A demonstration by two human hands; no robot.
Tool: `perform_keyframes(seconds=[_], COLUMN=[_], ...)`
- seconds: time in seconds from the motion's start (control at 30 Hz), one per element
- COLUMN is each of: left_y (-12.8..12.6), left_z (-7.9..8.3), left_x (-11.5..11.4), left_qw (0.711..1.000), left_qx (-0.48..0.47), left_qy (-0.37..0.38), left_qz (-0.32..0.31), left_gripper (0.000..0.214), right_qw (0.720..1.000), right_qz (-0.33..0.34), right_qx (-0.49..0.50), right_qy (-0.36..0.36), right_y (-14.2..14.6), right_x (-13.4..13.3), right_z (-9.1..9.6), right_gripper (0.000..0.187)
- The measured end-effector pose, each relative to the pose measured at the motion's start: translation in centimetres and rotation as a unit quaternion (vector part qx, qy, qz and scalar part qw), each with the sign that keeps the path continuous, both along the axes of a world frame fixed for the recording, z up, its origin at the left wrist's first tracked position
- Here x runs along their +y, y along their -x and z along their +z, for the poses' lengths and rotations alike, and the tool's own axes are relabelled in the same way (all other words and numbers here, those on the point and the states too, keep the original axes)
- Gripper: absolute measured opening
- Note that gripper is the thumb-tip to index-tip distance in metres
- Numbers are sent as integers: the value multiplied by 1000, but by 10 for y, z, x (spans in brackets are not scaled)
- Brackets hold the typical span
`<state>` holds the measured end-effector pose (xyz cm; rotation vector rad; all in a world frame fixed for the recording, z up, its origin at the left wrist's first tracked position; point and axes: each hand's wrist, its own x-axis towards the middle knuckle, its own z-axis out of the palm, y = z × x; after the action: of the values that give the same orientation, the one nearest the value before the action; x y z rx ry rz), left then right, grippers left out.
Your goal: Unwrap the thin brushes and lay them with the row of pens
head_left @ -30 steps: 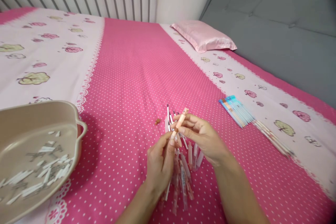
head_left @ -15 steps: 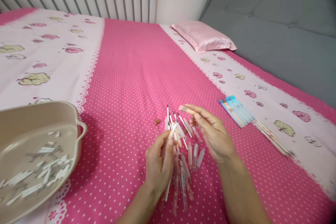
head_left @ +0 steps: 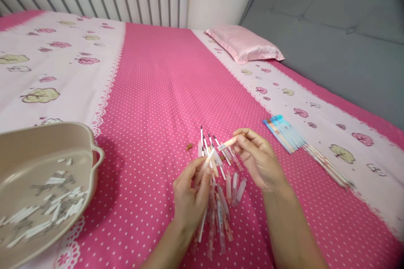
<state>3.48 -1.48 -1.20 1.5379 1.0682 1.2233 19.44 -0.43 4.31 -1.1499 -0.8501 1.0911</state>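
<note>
My left hand (head_left: pixel 189 195) is closed around a thin white pen refill (head_left: pixel 205 208) that points up and away from me. My right hand (head_left: pixel 257 157) pinches a peach-coloured pen barrel (head_left: pixel 227 143), held level just right of the refill's tip. Both hands hover over a heap of clear pen barrels and white refills (head_left: pixel 221 193) lying on the pink dotted bedsheet (head_left: pixel 164 92).
A beige plastic basin (head_left: pixel 94 162) with several white strips inside sits at the left. A bundle of blue and patterned pens (head_left: pixel 285 132) lies on the sheet to the right. A pink pillow (head_left: pixel 244 44) rests further back, beside a grey headboard (head_left: pixel 331 38).
My right hand pulled the peach barrel off the refill, swung it right, then turned it level. My left hand kept the refill and stayed nearly still.
</note>
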Motion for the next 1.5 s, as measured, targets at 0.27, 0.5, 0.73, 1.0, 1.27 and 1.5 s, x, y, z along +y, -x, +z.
perform_keyframes(seconds=[0.27, 0.5, 0.73, 1.0, 1.27, 1.5], left_y=[0, 1, 1, 0, 0, 0], left_z=[-1, -1, 0, 1, 0, -2], left_x=[1, 0, 1, 2, 1, 0], left_qw=[1000, 999, 999, 999, 999, 1000], left_qx=[17, 43, 44, 38, 34, 8], left_qy=[-1, -14, -20, -31, -31, -12], left_qz=[3, 1, 1, -2, -18, -24], left_gripper=[24, 25, 24, 23, 23, 25], right_qw=[998, 999, 997, 990, 987, 976], right_qz=[-39, -24, -23, 3, 41, 116], right_qx=[-43, -43, -79, -141, -158, -182], right_qy=[-5, 0, 7, 9, -2, 18], right_y=[0, 1, 3, 5, 6, 12], right_x=[1, 1, 1, 0, 0, -3], right_z=[-2, -2, -1, -1, -2, -2], right_gripper=[16, 15, 16, 18, 14, 17])
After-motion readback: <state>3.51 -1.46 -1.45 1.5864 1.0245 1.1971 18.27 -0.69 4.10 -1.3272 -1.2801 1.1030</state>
